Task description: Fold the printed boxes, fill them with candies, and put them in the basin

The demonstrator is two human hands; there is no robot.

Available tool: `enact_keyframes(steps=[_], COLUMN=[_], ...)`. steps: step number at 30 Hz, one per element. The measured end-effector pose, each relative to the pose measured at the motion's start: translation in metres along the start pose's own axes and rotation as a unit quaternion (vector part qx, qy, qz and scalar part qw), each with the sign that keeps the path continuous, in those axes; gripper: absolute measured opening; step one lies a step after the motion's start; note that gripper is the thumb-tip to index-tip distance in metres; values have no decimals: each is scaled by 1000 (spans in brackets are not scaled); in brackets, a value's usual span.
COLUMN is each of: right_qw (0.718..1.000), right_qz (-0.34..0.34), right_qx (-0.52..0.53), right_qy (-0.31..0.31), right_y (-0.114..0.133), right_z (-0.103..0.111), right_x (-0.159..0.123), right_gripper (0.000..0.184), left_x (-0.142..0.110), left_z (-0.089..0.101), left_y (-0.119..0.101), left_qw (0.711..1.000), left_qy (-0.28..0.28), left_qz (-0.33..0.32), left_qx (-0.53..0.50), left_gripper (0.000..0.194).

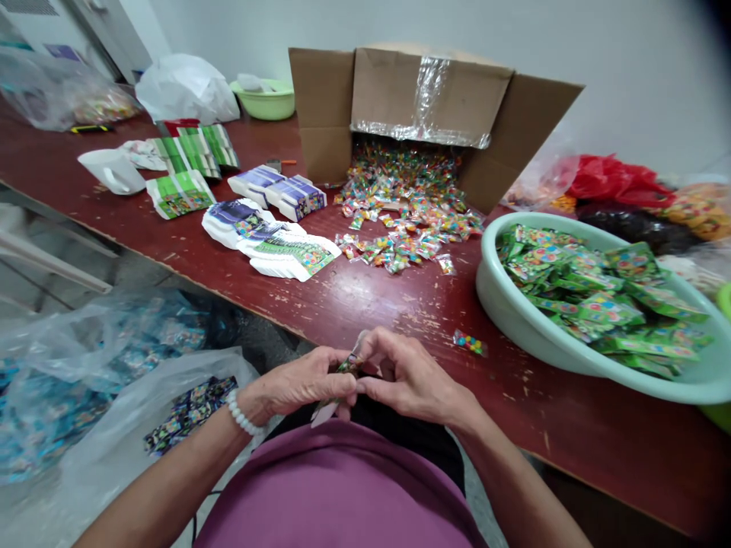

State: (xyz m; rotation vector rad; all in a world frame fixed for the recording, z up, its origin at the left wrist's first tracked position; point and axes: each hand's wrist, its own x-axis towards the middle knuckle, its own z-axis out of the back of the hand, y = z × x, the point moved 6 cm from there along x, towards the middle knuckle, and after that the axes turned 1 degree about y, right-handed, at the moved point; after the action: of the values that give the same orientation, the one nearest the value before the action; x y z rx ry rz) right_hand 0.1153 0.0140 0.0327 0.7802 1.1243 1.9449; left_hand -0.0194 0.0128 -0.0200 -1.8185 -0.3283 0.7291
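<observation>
My left hand (302,382) and my right hand (408,377) meet above my lap, pinching a small printed plastic packet (346,369) between their fingers. Much of that packet is hidden by my fingers. A white beaded bracelet (243,413) circles my left wrist. Nearest my right hand, a loose candy packet (469,343) lies on the red-brown table (365,304). Beyond it, a pale green basin (514,304) holds a heap of green printed packets. A cardboard box (428,99) lies on its side, with small wrapped candies (400,205) spilled from its mouth.
Stacks of printed card sleeves (268,240) and a white mug (111,171) stand on the table. Plastic bags of colourful packets (114,373) sit low at my left. More bags (622,186) lie beyond the basin, and the table edge runs in front of me.
</observation>
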Motion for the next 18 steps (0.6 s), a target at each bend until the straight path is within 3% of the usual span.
enact_keyframes(steps=[4, 6, 9, 10, 15, 18], right_qw=[997, 995, 979, 971, 943, 938], right_qz=[-35, -52, -86, -97, -142, -135], right_qx=[60, 87, 63, 71, 249, 231], right_qy=[42, -3, -176, -209, -167, -220], right_y=[-11, -17, -26, -30, -48, -52], right_z=[-11, -13, -7, -8, -26, -16], right_x=[-2, -3, -9, -10, -6, -7], right_gripper=[28, 26, 36, 40, 21, 20], left_x=[2, 2, 2, 2, 9, 8], left_z=[-5, -3, 1, 1, 4, 10], left_y=[7, 7, 2, 1, 5, 5], left_qw=[999, 997, 994, 993, 988, 978], left_qy=[14, -13, -63, -73, -130, -202], left_qz=[40, 43, 23, 17, -4, -53], left_qx=[-30, -65, -91, -94, -80, 20], left_gripper=[23, 23, 23, 25, 31, 29])
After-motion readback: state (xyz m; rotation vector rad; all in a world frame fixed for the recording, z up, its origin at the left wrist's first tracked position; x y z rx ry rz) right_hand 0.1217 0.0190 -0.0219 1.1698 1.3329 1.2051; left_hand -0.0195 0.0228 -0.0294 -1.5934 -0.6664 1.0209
